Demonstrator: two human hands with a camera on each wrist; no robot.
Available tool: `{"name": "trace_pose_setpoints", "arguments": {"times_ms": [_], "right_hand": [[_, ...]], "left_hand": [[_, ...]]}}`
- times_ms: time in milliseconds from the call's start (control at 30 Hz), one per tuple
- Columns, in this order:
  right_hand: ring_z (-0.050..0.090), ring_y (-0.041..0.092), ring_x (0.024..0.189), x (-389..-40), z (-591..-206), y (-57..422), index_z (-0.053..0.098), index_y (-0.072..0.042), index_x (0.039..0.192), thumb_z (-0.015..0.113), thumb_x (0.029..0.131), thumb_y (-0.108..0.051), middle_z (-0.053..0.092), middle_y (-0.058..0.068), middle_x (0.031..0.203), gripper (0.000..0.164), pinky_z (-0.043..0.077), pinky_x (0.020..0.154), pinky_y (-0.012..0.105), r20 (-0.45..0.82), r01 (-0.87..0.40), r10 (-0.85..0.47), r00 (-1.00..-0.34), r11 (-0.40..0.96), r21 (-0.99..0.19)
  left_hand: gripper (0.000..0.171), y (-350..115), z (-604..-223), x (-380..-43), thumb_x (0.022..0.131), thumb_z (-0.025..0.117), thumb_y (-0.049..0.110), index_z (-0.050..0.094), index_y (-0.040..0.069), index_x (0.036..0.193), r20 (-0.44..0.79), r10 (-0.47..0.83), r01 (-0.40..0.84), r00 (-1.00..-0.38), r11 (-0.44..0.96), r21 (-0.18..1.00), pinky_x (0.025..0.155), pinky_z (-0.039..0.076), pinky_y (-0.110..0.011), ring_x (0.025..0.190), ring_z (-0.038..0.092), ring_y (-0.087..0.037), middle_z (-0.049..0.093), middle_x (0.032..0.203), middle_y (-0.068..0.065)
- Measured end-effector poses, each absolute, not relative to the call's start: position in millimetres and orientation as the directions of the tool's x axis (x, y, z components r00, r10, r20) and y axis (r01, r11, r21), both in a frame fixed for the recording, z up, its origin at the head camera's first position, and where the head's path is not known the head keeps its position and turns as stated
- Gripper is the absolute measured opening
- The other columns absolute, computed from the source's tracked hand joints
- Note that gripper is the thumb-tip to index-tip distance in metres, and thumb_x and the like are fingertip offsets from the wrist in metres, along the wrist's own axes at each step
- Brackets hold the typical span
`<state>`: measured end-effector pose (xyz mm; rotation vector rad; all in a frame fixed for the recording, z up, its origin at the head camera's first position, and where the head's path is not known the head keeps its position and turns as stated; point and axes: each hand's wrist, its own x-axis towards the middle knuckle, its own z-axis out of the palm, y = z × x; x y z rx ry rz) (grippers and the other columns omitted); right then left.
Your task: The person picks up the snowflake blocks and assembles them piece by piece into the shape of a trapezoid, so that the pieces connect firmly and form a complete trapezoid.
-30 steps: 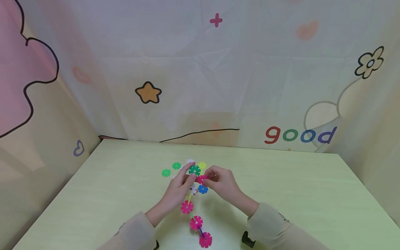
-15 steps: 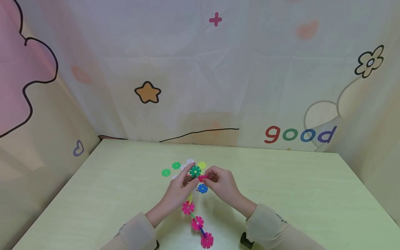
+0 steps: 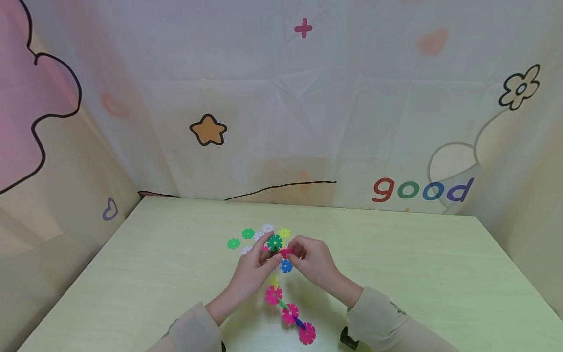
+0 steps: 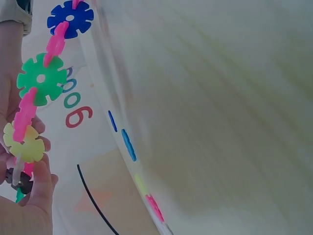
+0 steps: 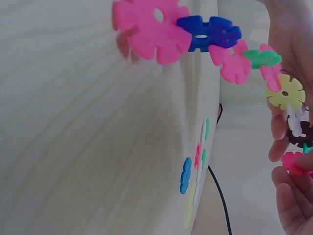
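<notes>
The disc chain's tail (image 3: 289,318) has swung rightward, apparently twisting slightly.

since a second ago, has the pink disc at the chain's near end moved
Yes, the pink disc has shifted right in the head view, judged against the printed orange star.

Chain of notched discs (image 3: 290,313), pink, blue, green, yellow, white and dark, is slanting from the left hand (image 3: 250,268) towards the person. Dark-green disc (image 3: 274,242) is facing the head camera; pink disc (image 3: 285,253) is showing edge-on, right hand (image 3: 313,259) pinching it.
</notes>
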<state>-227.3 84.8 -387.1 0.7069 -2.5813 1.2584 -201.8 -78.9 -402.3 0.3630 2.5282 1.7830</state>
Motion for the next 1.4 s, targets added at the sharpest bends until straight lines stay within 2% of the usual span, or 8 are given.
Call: {"name": "trace_pose_setpoints", "arguments": {"times_ms": [267,600,967,1167,1300,1400], "right_hand": [[0.052,0.005,0.058,-225,-389,82,0.062,-0.009,0.074,0.067,0.074,-0.004,0.063,-0.001,0.066,0.007,0.046,0.056,0.015,0.425,-0.548,-0.345,-0.837,0.525,-0.652],[0.055,0.006,0.060,-218,-388,84,0.063,-0.007,0.075,0.068,0.074,-0.003,0.064,0.001,0.069,0.006,0.046,0.057,0.013,0.453,-0.590,-0.378,-0.808,0.537,-0.603],[0.057,0.008,0.058,-214,-386,86,0.063,-0.002,0.072,0.068,0.074,-0.001,0.064,0.005,0.068,0.005,0.047,0.056,0.013,0.552,-0.673,-0.389,-0.737,0.489,-0.555],[0.056,0.006,0.060,-216,-382,90,0.062,-0.004,0.077,0.067,0.074,-0.002,0.063,0.003,0.070,0.006,0.047,0.058,0.013,0.478,-0.665,-0.462,-0.747,0.490,-0.564],[0.059,0.009,0.067,-222,-378,99,0.063,-0.005,0.087,0.067,0.076,-0.007,0.064,0.003,0.079,0.012,0.048,0.061,0.014,0.368,-0.647,-0.552,-0.748,0.485,-0.588],[0.061,0.011,0.074,-230,-379,110,0.063,-0.005,0.093,0.067,0.076,-0.009,0.064,0.005,0.087,0.018,0.048,0.064,0.015,0.268,-0.592,-0.572,-0.775,0.508,-0.626]], "left_hand": [[0.065,-76,-404,-198,0.085,0.055,0.034,0.026,0.015,0.139,0.159,0.224,0.223,-0.962,0.299,0.928,0.075,0.051,-0.022,0.103,0.059,-0.022,0.058,0.117,-0.015],[0.066,-77,-405,-197,0.081,0.059,0.035,0.035,0.002,0.134,0.245,0.213,0.312,-0.946,0.390,0.866,0.076,0.050,-0.027,0.099,0.060,-0.025,0.062,0.107,-0.017],[0.065,-71,-400,-193,0.082,0.059,0.030,0.033,0.001,0.134,0.258,0.249,0.334,-0.934,0.343,0.878,0.074,0.050,-0.023,0.101,0.059,-0.021,0.059,0.114,-0.016],[0.065,-76,-397,-195,0.081,0.059,0.037,0.037,0.005,0.133,0.202,0.271,0.300,-0.941,0.393,0.869,0.073,0.051,-0.022,0.091,0.064,-0.017,0.065,0.103,-0.012],[0.059,-82,-394,-198,0.081,0.062,0.035,0.039,0.008,0.128,0.124,0.257,0.217,-0.958,0.377,0.900,0.072,0.051,-0.023,0.087,0.064,-0.016,0.066,0.098,-0.009],[0.055,-89,-393,-203,0.081,0.063,0.031,0.039,0.009,0.125,0.069,0.229,0.155,-0.971,0.381,0.911,0.072,0.051,-0.024,0.085,0.062,-0.015,0.066,0.096,-0.006]]}}
